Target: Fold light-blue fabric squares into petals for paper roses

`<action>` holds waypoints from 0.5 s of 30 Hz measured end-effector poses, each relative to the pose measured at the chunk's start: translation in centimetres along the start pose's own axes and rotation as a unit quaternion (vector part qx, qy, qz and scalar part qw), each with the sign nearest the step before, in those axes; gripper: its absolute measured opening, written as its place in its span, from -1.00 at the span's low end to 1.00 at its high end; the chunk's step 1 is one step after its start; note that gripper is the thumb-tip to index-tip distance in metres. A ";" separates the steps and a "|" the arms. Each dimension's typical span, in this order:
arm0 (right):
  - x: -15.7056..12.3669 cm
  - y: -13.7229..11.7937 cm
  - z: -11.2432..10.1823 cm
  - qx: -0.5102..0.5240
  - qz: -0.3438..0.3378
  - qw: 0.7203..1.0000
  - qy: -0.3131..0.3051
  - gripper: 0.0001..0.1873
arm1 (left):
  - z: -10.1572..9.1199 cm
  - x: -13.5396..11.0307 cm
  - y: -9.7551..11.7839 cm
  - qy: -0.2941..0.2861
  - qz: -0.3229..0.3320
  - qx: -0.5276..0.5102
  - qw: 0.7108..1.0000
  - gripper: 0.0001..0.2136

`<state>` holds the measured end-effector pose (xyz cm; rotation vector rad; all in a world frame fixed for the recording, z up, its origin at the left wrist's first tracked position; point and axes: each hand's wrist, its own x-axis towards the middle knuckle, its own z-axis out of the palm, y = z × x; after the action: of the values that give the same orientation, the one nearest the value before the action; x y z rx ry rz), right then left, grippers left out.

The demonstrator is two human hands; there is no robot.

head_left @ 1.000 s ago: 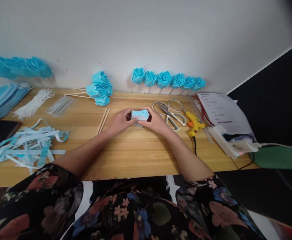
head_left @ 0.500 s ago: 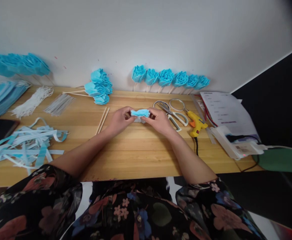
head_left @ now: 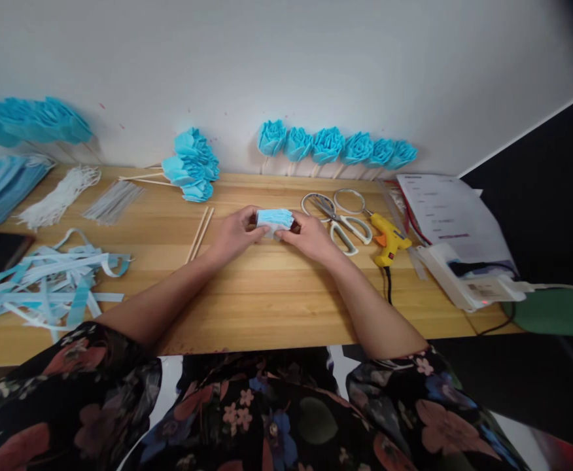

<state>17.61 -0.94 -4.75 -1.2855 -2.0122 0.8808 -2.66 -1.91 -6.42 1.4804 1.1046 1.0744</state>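
Observation:
Between my two hands is a small stack of folded blue-and-white mask fabric (head_left: 275, 219), its layered blue edges facing up. My left hand (head_left: 240, 233) pinches its left end, and my right hand (head_left: 310, 237) grips the right end, both thumbs on the near side. Two thin wooden sticks (head_left: 200, 235) lie on the table just left of my left hand. Beyond my right hand rest scissors with white handles (head_left: 348, 229) and a yellow glue gun (head_left: 388, 241).
Blue fabric roses on sticks (head_left: 326, 145) lean along the wall, with more roses (head_left: 192, 163) lying left of centre. Cut strips (head_left: 65, 278), white cords (head_left: 61, 195), thin wires (head_left: 114, 201) and flat masks (head_left: 4, 186) cover the left. A power strip (head_left: 468, 281) sits at right.
The fabric stack has tipped in my hands, so more of its white near side shows. Both hands keep their hold; the view has shifted slightly.

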 end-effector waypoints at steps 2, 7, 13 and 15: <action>0.0 -0.3 0.0 -0.012 0.004 1.000 0.001 -0.74 | 0.0 0.0 0.0 0.007 0.005 0.016 1.000 -0.76; -0.2 -1.0 0.4 -0.046 0.018 0.999 0.009 -0.58 | 0.1 -0.4 0.2 0.019 0.004 0.012 1.000 -0.80; -0.3 -1.5 1.0 -0.079 0.031 0.996 0.035 -0.66 | 0.5 -0.4 -0.1 0.030 0.013 0.010 0.999 -0.82; -0.2 -1.4 0.8 -0.087 0.036 0.995 0.037 -0.78 | 0.4 -0.3 -0.3 0.038 0.016 0.014 0.999 -0.84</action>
<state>16.32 -1.79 -4.15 -1.4716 -2.0328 0.6907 -2.36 -2.24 -6.85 1.4936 1.1564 1.1511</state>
